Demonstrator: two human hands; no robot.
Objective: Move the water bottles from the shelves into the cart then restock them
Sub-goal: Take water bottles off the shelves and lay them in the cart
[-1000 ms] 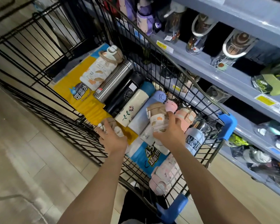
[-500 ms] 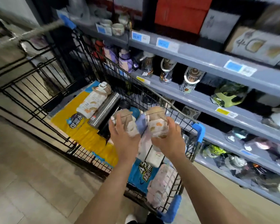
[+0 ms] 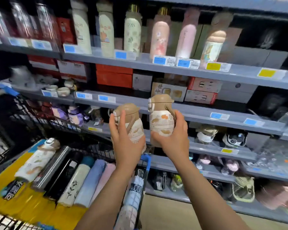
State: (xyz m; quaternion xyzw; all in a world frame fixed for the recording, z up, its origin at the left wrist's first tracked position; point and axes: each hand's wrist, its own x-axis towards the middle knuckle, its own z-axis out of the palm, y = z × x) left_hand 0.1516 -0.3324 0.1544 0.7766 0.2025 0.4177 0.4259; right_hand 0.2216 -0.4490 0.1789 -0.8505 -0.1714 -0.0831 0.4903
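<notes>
My left hand (image 3: 125,140) grips a cream bottle with a tan lid (image 3: 131,118), held upright. A matching cream-and-tan bottle (image 3: 161,118) stands upright in my right hand (image 3: 172,138). Both bottles are raised side by side in front of the grey shelves (image 3: 206,116), above the right end of the black wire cart (image 3: 32,117). Several bottles still lie in the cart: another cream one (image 3: 36,161), a steel one (image 3: 51,168), a black one (image 3: 63,178), a white flowered one (image 3: 72,185), a blue one (image 3: 90,181) and a pink one (image 3: 105,176).
The upper shelf carries tall patterned flasks (image 3: 160,34) behind price tags. Red and white boxes (image 3: 114,77) fill the shelf below. Lower shelves hold small round bottles (image 3: 206,135). A yellow package (image 3: 23,205) lines the cart floor, and a blue handle cap (image 3: 147,160) sits under my hands.
Both hands have lifted the two cream bottles out of the cart up to shelf height. My view has tilted up from the cart to the shelves.
</notes>
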